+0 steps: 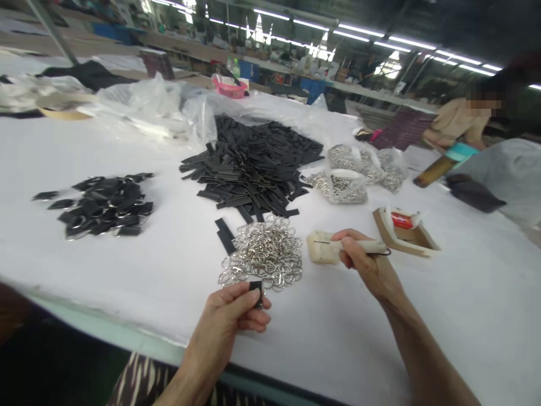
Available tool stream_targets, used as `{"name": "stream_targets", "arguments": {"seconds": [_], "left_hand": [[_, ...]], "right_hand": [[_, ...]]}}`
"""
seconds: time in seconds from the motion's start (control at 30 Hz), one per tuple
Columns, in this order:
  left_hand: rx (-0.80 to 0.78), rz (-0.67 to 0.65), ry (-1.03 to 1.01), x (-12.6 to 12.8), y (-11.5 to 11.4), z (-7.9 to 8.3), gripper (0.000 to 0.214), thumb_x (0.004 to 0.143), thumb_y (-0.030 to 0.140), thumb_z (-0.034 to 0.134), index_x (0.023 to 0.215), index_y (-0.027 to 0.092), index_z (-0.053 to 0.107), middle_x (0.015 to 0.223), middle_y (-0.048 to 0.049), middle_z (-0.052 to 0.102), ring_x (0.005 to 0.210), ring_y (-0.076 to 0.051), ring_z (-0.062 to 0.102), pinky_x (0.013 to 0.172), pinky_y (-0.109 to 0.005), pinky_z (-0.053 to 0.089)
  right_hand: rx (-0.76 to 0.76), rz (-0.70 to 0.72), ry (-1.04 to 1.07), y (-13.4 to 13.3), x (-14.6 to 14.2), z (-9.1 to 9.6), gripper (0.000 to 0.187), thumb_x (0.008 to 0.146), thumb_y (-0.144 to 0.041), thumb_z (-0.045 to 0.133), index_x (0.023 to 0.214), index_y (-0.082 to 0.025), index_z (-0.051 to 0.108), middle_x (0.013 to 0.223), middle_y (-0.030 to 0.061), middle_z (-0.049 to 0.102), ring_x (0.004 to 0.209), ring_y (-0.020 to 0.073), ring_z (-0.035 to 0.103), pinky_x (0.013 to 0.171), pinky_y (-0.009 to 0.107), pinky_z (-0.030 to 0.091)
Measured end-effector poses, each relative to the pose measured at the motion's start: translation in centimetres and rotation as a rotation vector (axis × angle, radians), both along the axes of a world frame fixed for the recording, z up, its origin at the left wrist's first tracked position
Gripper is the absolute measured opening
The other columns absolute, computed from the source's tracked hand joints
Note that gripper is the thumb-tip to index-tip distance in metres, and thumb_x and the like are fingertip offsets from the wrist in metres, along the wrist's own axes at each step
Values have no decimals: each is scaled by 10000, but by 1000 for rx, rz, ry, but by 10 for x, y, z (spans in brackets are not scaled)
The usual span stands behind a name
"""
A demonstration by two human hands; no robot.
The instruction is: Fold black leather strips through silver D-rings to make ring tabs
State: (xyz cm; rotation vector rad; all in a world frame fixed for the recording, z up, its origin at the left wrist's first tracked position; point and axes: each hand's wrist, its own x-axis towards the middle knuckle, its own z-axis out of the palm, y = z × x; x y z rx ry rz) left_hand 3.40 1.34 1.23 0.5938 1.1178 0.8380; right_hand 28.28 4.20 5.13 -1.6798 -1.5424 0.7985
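Observation:
My left hand (230, 313), near the table's front edge, pinches a small folded black strap piece (256, 287) between thumb and fingers. To its right, my right hand (366, 262) grips a pale, pen-like tool (369, 246) with a thin dark tip. That tip lies over a cream-coloured block or small tub (318, 256); whether they touch I cannot tell. Just beyond my left hand spreads a heap of silver metal rings (268, 251). Behind them rises a big pile of flat black strips (249, 163). Several black loops with rings (105, 206) lie at the left.
An open cardboard box (408, 239) holding a red item stands right of my right hand. Farther back are clear bags of metal rings (346, 183), plastic sheeting (158, 110) and a pink basket (230, 86). Another person (454, 121) sits at the far right.

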Motion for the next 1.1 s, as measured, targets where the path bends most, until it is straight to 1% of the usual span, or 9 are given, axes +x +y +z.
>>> {"name": "stream_targets", "arguments": {"seconds": [0.03,0.1,0.2,0.3,0.5,0.8,0.9,1.0,1.1], "left_hand": [[4,1,6,1,2,0,158,654,261,721,624,112,678,584,-44,675,450,-98,583,482,-186,486],[11,-5,14,3,4,0,138,651,249,721,625,117,685,608,-42,685,454,-95,584,490,-184,486],[12,-50,19,8,4,1,148,655,261,714,617,120,688,565,-43,676,452,-103,586,495,-188,483],[18,-79,30,13,3,1,166,670,278,697,608,124,684,524,-40,662,448,-107,584,493,-190,475],[21,-126,29,18,4,0,176,669,289,692,611,123,679,501,-42,657,454,-117,587,496,-196,468],[4,-175,-9,17,4,-3,191,674,307,698,625,123,680,508,-45,661,459,-118,591,512,-202,470],[2,-178,-16,17,4,-3,181,683,298,690,627,126,679,514,-42,663,467,-114,594,516,-198,472],[5,-175,-22,17,4,-4,170,699,285,673,643,124,682,526,-45,669,473,-113,597,520,-201,478],[27,-166,-26,17,2,-4,172,724,273,647,654,120,680,539,-49,673,484,-114,603,533,-207,486]], "right_hand": [[29,-44,-20,1,-2,2,332,851,-459,421,714,-185,547,543,-37,397,525,115,364,492,251,272],[35,-111,-55,1,-6,7,313,824,-434,472,644,-184,530,541,-37,387,531,115,356,492,251,268],[16,-197,-64,2,-6,7,267,779,-401,530,627,-181,543,545,-35,418,537,117,365,493,248,277],[24,-247,-71,4,-3,1,240,766,-376,541,620,-185,542,541,-40,421,540,116,368,494,245,270],[38,-275,-65,9,0,-10,248,759,-384,549,612,-187,521,546,-42,425,551,118,382,503,244,265],[27,-230,-49,10,-7,-18,263,765,-390,535,598,-190,501,523,-49,395,525,109,352,483,238,255],[36,-236,-51,9,-7,-17,259,766,-391,533,603,-192,507,525,-46,399,523,111,352,475,239,253],[67,-252,-36,6,-5,-11,243,760,-386,538,618,-190,535,540,-36,425,527,116,365,475,244,267],[107,-318,14,0,-5,-5,229,726,-389,579,611,-192,552,516,-34,423,507,118,351,463,253,253]]}}
